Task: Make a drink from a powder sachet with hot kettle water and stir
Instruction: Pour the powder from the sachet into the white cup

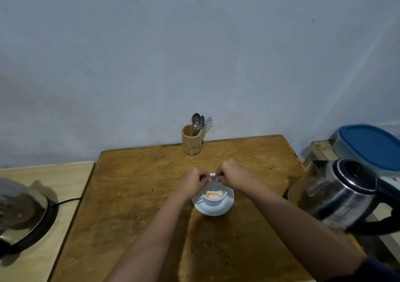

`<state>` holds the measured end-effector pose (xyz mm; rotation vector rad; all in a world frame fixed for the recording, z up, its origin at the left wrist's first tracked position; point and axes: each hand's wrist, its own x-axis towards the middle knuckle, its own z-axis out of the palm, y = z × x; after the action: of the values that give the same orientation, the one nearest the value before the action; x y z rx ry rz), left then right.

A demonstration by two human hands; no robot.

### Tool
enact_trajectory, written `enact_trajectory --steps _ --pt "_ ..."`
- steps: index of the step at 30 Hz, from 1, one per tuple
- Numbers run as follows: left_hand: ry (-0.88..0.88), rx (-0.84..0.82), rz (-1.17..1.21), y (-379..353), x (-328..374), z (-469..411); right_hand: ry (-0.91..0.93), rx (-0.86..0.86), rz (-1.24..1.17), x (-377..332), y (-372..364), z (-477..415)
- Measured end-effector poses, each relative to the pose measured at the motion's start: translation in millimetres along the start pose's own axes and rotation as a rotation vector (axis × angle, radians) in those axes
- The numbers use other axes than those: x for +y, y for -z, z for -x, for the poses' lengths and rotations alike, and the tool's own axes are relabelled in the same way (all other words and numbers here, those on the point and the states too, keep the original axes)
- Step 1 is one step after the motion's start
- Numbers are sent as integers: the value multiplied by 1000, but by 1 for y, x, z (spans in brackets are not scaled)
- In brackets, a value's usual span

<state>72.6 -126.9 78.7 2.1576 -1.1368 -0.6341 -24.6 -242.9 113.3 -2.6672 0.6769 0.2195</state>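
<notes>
Both hands meet over the cup (pixel 214 197). The left hand (pixel 192 181) and the right hand (pixel 230 173) each have the grip pinched shut on a top corner of the sachet (pixel 213 183), a pale, near-clear packet held upright with its lower end hanging into the cup. The fingertips nearly touch each other across the sachet's top edge.

Orange powder (pixel 213 196) already lies in the bottom of the cup, so the emptying step looks to be under way or nearly done; whether any powder remains in the sachet I cannot tell. No water shows in the cup. Pouring from the kettle (pixel 342 197) and stirring are left, by my reading.

The cup stands on a saucer (pixel 216 210) at the middle of the surface (pixel 134 186). The kettle sits at the right edge, untouched. A wooden holder (pixel 191 140) stands at the far edge against the wall.

Count: one cup, one saucer, one sachet, one kettle, one holder with two spoons (pixel 197 119) and what seems one fork (pixel 208 120).
</notes>
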Motion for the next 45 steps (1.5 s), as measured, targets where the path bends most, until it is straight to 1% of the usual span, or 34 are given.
enact_trajectory --steps 6,12,18,27,32,40,43,45 --pt "-10 21 37 -2 0 2 2 -5 37 -1 4 -2" --pt "2 47 65 -2 1 3 -27 -34 -1 0 4 0" --pt "23 68 61 -2 3 2 -27 -15 -40 1 2 0" --pt "49 95 107 -6 3 4 -24 -16 -29 5 1 2" --pt "45 101 115 -7 2 5 -63 -11 -39 5 -2 4" --pt "43 107 131 -6 1 8 -55 19 -66 6 0 3" --pt "61 120 180 -4 1 9 -49 44 -63 2 0 4" --pt "81 150 264 -2 -2 11 -39 69 -102 -2 -2 4"
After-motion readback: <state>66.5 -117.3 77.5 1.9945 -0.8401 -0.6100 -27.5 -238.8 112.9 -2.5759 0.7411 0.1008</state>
